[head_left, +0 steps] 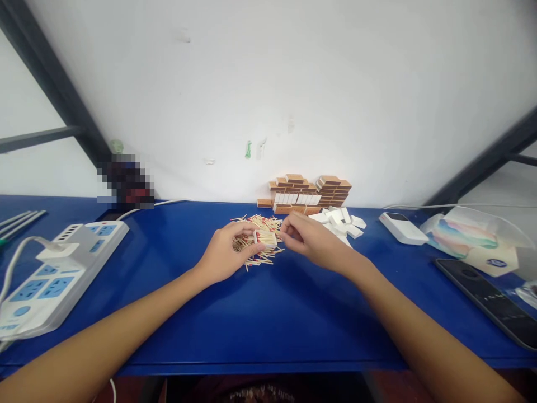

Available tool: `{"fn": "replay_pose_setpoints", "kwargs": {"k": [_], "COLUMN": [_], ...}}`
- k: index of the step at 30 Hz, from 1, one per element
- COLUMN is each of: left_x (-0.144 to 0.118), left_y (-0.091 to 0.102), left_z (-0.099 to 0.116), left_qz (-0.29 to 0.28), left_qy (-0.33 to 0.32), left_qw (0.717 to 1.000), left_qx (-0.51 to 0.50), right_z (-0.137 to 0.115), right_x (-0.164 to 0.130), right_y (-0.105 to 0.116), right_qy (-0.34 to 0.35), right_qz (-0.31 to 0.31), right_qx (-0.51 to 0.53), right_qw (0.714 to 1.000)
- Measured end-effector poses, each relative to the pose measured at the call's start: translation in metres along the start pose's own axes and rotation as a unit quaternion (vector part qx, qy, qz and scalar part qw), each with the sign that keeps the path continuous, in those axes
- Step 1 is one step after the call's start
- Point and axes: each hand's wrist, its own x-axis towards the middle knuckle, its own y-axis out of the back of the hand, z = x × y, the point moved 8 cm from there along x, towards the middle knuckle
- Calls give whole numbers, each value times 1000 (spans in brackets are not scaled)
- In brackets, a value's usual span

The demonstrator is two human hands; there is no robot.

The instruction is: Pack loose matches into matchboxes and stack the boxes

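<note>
My left hand [222,253] holds a small white matchbox tray [265,239] filled with red-tipped matches, just above a loose pile of matches [259,224] on the blue table [260,313]. My right hand [308,238] is at the tray's right end, its fingertips pinched against it. Whether they hold a match is too small to tell. Behind the pile, stacked brown matchboxes [310,193] stand against the wall. Several empty white trays [342,219] lie to the right of my right hand.
A white and blue power strip [54,274] with a plugged adapter lies at the left. At the right are a white device [403,228], a tissue pack [470,238] and a dark phone [489,299]. Dark metal braces rise on both sides.
</note>
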Motion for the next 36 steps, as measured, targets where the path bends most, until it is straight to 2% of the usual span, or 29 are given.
{"fn": "replay_pose_setpoints", "kwargs": {"k": [3, 6, 10, 19, 22, 26, 31, 36], "left_x": [-2, -3, -4, -5, -3, -1, 3, 4], "left_y": [-2, -4, -6, -5, -3, 4, 11, 11], "left_z": [2, 9, 14, 13, 8, -2, -7, -7], "left_qz": [-1, -7, -21, -15, 0, 36, 54, 55], "left_qy": [3, -22, -43, -27, -16, 14, 26, 15], "left_qw": [1000, 1000, 999, 1000, 1000, 999, 998, 998], "left_qx": [-15, 5, 16, 0, 2, 0, 3, 9], "right_z": [-17, -24, -23, -31, -21, 14, 49, 49], "right_x": [-1, -3, -4, -4, -2, 4, 5, 2], "right_y": [-4, -9, -10, -3, 4, 13, -4, -21], "right_qy": [39, 65, 68, 65, 49, -5, -42, -27], "right_qz": [11, 0, -11, -1, 29, 55, -40, -71], "right_qx": [-16, -27, -21, -19, -33, -69, -34, -52], "right_qw": [999, 998, 997, 998, 998, 996, 998, 996]}}
